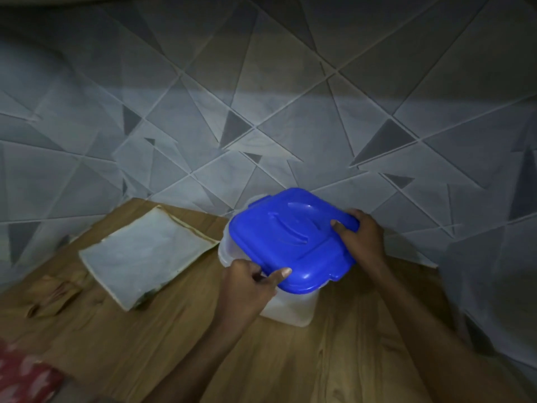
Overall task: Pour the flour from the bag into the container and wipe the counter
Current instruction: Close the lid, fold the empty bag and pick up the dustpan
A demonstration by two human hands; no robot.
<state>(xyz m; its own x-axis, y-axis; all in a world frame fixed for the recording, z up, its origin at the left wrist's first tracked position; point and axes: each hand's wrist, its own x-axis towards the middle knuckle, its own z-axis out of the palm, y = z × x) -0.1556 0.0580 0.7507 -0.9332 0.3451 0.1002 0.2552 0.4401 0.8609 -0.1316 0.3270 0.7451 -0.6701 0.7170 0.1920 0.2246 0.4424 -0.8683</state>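
Note:
A translucent white container [290,309] stands on the wooden counter [334,359] near the wall. Its blue lid [287,237] sits tilted on top, shifted toward the right so the container's left rim shows. My left hand [250,283] grips the lid's near left edge, thumb on top. My right hand [360,234] holds the lid's right edge, thumb on the top face. A flat pale bag [145,257] with brown edges lies on the counter to the left of the container, apart from both hands.
A grey wall with a triangle pattern [261,126] rises right behind the counter. A brown crumpled paper [55,295] lies at the left. A red and white patterned thing [23,376] sits at the bottom left corner. The scene is dim.

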